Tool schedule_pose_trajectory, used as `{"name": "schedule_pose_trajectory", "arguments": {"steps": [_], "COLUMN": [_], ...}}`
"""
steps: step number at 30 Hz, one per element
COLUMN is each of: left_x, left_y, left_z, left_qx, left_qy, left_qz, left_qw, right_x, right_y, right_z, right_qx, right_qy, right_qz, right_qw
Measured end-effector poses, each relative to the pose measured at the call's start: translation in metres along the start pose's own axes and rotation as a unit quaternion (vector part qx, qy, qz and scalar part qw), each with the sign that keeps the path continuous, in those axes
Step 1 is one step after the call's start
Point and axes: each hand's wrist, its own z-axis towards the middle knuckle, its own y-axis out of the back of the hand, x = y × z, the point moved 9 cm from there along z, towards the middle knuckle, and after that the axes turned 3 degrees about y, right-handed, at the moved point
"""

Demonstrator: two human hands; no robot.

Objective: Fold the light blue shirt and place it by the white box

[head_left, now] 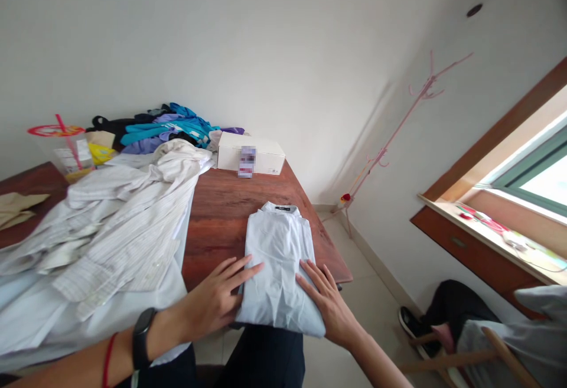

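A folded light blue shirt lies on the near right part of the dark wooden table, collar away from me, its near end hanging over the table's edge. My left hand lies flat against the shirt's left side, fingers stretched out and touching the cloth. My right hand rests flat on the shirt's lower right corner, fingers spread. Neither hand grips anything. A black watch and a red band are on my left wrist.
A heap of white and striped shirts covers the table's left. Behind it lie colourful clothes, a white box and a plastic cup. A pink coat stand is in the corner. A seated person's legs show at lower right.
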Motion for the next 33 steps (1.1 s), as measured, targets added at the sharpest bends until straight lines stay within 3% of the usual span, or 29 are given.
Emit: {"name": "schedule_pose_trajectory", "arguments": {"steps": [6, 13, 18, 20, 22, 27, 30, 33], "left_x": [0.009, 0.024, 0.055, 0.060, 0.062, 0.067, 0.066, 0.063], "left_y": [-0.008, -0.004, -0.006, 0.001, 0.011, 0.019, 0.008, -0.001], "left_z": [0.006, 0.006, 0.005, 0.011, 0.022, 0.053, 0.066, 0.075], "left_qx": [0.020, 0.020, -0.001, -0.012, -0.014, 0.035, 0.043, 0.027], "left_qy": [-0.023, 0.069, 0.220, 0.233, 0.212, 0.139, 0.126, 0.133], "left_qz": [-0.046, -0.154, -0.269, -0.285, -0.264, -0.249, -0.318, -0.411], "left_qw": [0.998, 0.986, 0.938, 0.930, 0.941, 0.958, 0.939, 0.902], "right_x": [0.014, 0.014, 0.022, 0.020, 0.008, -0.050, -0.062, -0.066], "right_y": [-0.008, -0.004, 0.020, 0.026, 0.029, 0.036, 0.038, 0.049], "right_z": [-0.009, -0.005, 0.007, 0.009, 0.007, -0.006, 0.010, 0.028], "right_qx": [0.007, 0.004, -0.055, -0.080, -0.108, -0.229, -0.240, -0.276], "right_qy": [0.057, -0.002, -0.006, 0.002, -0.015, -0.168, -0.208, -0.229], "right_qz": [0.001, 0.107, 0.167, 0.180, 0.197, 0.293, 0.369, 0.400], "right_qw": [0.998, 0.994, 0.984, 0.980, 0.974, 0.913, 0.874, 0.843]}}
